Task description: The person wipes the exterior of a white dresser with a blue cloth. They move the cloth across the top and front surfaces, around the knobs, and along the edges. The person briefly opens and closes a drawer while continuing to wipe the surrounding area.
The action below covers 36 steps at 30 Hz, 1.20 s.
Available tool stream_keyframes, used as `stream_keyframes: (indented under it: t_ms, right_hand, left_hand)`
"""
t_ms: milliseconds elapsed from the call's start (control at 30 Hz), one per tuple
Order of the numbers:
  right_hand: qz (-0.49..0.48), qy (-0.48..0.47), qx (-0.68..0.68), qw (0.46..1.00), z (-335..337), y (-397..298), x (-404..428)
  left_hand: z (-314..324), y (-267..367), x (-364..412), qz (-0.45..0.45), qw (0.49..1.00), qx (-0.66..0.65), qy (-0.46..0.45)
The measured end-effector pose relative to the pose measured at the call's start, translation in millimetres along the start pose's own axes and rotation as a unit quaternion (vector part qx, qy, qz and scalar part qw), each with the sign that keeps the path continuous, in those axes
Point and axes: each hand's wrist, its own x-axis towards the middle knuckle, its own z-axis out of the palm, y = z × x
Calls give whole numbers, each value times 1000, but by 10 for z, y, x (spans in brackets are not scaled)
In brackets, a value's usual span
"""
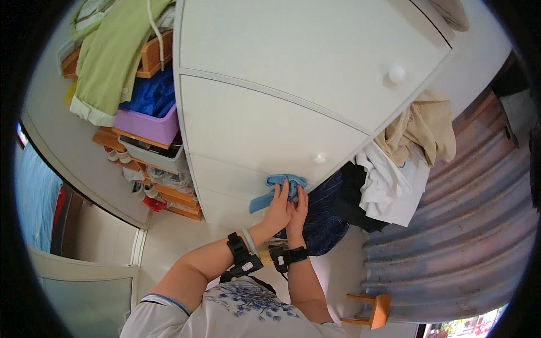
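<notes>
A blue cloth [264,202] lies bunched against the lower front of a white cabinet [270,118], with one flap hanging out to the left. Both hands are on it, close together. My left hand [279,209] has its fingers over the middle of the cloth. My right hand [298,209] touches the cloth's right side, near the cabinet's edge. How firmly either hand grips cannot be seen. A round white knob [319,159] sits on the cabinet door just above the cloth, and a second knob [397,74] is on the upper door.
To the right hang beige [435,126], white [389,190] and dark garments before a striped curtain [444,253]. A wooden shelf rack [181,196] at left holds a purple bin [148,124], a grey bin [156,156] and shoes; green trousers [114,55] drape over it. A small wooden stool [380,310] stands lower right.
</notes>
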Motion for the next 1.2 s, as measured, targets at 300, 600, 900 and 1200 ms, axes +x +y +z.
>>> stream_keyframes:
  t_ms: [300, 600, 900, 1200]
  right_hand:
    - [-87, 114, 10, 990, -323, -224, 229]
    - [180, 126, 288, 932, 3, 128, 81]
    - [37, 135, -35, 990, -121, -4, 86]
    - [-21, 23, -4, 999, 560, -388, 176]
  left_hand:
    - [123, 509, 174, 120, 992, 19, -13]
    - [256, -117, 183, 51, 994, 93, -32]
    - [173, 78, 130, 54, 998, 42, 6]
    - [-548, -2, 87, 59, 987, 59, 136]
